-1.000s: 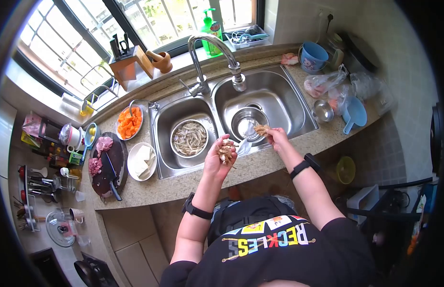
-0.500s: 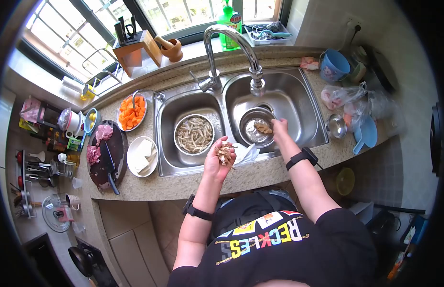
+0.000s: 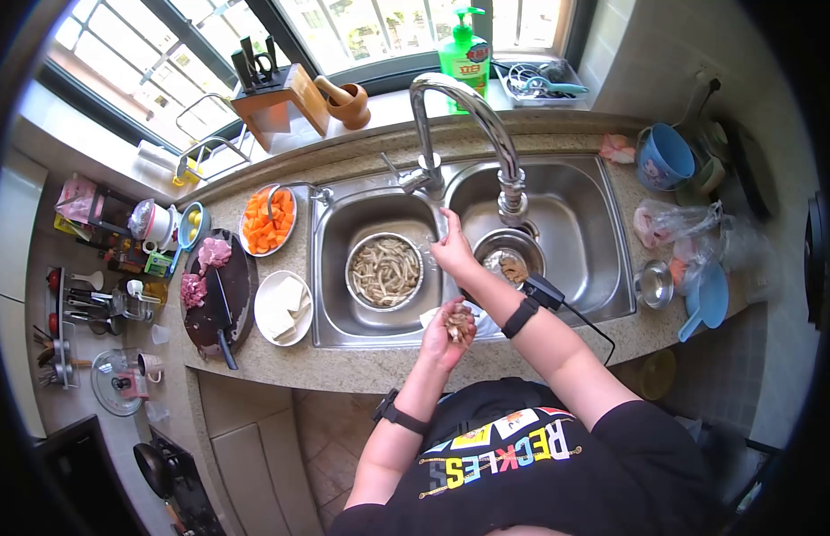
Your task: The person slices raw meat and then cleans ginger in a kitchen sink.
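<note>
My left hand point(image 3: 449, 332), palm up at the sink's front edge, is cupped around a small clump of pale brown mushroom pieces point(image 3: 459, 323). Across the divider between the basins reaches my right hand point(image 3: 452, 245), its fingers apart and nothing visible in them. A round metal bowl point(image 3: 421, 279) full of pale, thin strips, which look like torn mushrooms, stands in the left basin. In the right basin, partly behind my right forearm, sits another metal bowl point(image 3: 533, 247) with a brown clump point(image 3: 513, 270) in it. Something white, partly hidden, lies beside my left hand.
Left of the sink are a plate of orange chunks point(image 3: 268, 223), a plate of white blocks point(image 3: 284, 308), and a dark board point(image 3: 201, 330) with meat and a knife. The faucet point(image 3: 426, 125) arches over the right basin. Plastic bags point(image 3: 674, 223) and a blue scoop point(image 3: 706, 299) lie at right.
My right hand has left the right basin's bowl and moved left to the divider. My left hand has come closer to my body, fingers more curled around the clump. The view has shifted slightly.
</note>
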Demonstrator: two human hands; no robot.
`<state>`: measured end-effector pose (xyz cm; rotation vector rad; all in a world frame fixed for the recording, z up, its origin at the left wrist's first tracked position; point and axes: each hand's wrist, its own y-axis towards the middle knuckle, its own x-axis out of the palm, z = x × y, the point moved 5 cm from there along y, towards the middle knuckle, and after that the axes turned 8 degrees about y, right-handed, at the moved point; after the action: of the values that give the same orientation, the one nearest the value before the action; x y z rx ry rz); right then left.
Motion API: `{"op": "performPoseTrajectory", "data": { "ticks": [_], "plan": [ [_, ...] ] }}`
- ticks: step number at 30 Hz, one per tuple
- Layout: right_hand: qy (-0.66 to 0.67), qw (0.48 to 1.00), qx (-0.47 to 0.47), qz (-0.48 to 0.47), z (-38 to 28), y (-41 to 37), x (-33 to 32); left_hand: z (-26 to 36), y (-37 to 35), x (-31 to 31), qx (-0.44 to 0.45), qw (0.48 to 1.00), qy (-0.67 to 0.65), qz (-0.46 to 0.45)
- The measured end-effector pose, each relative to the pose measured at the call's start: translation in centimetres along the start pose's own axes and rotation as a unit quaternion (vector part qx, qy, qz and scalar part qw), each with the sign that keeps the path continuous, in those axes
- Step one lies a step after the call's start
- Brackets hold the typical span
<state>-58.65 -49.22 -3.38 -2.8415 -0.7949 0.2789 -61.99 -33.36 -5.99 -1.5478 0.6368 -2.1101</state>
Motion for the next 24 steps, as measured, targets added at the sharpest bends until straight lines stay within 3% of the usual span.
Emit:
{"op": "performPoseTrajectory", "data": {
  "ticks": [1,2,6,9,11,19,24],
  "plan": [
    [0.033,0.998,0.054,-0.022,-0.5,1.0,0.9,0.1,-0.3,-0.3,-0.005,1.0,0.012,-0.003],
    [0.021,1.0,-0.006,0.016,-0.1,2.8,2.1,0.2,-0.3,-0.8,-0.007,1.0,0.017,0.004],
    [0.079,0.995,-0.007,0.054,-1.1,7.8,6.5,1.6,-0.4,-2.0,-0.021,1.0,0.01,-0.003],
    [0.064,0.994,0.066,0.055,-2.4,10.1,8.8,3.0,-0.6,-3.1,-0.027,1.0,0.008,0.001],
    [0.031,0.983,0.177,0.03,-3.7,9.9,9.8,3.9,-1.3,-3.7,-0.033,0.998,0.013,0.047],
    [0.031,0.976,0.202,0.081,-5.0,11.5,12.8,7.3,-1.1,-5.6,-0.023,0.998,0.036,0.043],
    [-0.102,0.976,0.191,0.033,-3.7,11.3,13.2,7.5,-0.5,-6.4,-0.026,0.998,0.037,0.037]
  ]
}}
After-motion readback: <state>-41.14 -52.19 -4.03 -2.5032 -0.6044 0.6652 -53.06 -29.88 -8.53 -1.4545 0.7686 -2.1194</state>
